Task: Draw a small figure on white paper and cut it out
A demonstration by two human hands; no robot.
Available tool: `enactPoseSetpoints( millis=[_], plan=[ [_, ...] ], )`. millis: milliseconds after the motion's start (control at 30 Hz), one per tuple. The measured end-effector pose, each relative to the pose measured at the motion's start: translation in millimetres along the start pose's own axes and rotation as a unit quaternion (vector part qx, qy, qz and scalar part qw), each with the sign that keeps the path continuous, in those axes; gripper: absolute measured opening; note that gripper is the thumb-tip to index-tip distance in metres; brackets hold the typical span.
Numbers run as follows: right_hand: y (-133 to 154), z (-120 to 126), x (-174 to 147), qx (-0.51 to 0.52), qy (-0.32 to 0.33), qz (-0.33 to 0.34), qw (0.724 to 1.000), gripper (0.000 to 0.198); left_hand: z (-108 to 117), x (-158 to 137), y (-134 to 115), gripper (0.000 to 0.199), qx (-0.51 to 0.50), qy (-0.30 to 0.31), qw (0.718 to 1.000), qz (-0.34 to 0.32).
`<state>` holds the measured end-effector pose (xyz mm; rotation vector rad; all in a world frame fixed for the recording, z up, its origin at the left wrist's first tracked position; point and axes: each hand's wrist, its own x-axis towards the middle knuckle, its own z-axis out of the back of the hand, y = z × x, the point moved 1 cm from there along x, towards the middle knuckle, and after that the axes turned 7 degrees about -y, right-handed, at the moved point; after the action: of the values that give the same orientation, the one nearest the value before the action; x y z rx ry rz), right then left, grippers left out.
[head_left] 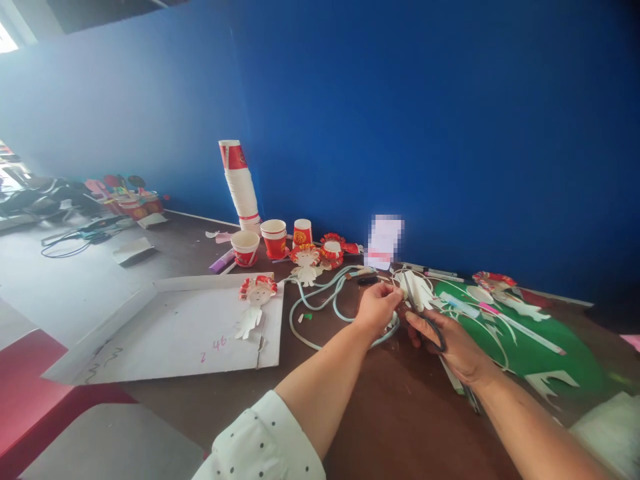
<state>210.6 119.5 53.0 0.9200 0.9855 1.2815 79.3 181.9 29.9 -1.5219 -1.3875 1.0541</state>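
Observation:
In the head view, my left hand (pixel 377 308) is closed in a pinch at the left edge of a white paper cutout (pixel 420 293) with finger-like strips. My right hand (pixel 453 343) grips a pair of dark-handled scissors (pixel 440 339), whose blades point up across the cutout's left side. Exactly where the blades meet the paper is hard to make out. A pale blue cable (pixel 299 330) lies coiled beside and beneath my left hand. Close to my right hand, a green sheet (pixel 545 333) carries paper scraps and a pink-capped marker (pixel 530 333).
Left of my hands, a white box lid (pixel 185 333) holds a paper figure (pixel 259 292) with a red fringe. Behind stand a tall paper cup stack (pixel 243 190) and several red-and-white cups (pixel 245 249). A blurred-out upright phone-like item (pixel 384 241) leans against the blue partition (pixel 400 120).

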Motion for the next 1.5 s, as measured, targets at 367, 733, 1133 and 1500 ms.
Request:
enactPoseSetpoints(
  millis=[367,733,1133,1500],
  plan=[
    [0.1,2.4,2.5,-0.073,-0.042,0.022,0.996,0.051,0.2,0.5,1.8,0.022,0.027,0.024,0.999,0.012],
    [-1.9,1.8,2.4,-0.08,-0.049,0.024,0.995,0.053,0.7,-0.6,1.0,0.018,0.02,0.022,0.999,0.028],
    [-4.1,0.7,2.6,-0.072,-0.054,0.011,0.996,0.053,-0.4,0.8,2.2,0.017,-0.004,0.035,0.999,0.041],
    [-2.3,0.8,3.8,-0.064,-0.047,0.005,0.997,0.05,-1.7,0.3,4.5,0.016,-0.016,0.021,0.998,0.049]
  ],
)
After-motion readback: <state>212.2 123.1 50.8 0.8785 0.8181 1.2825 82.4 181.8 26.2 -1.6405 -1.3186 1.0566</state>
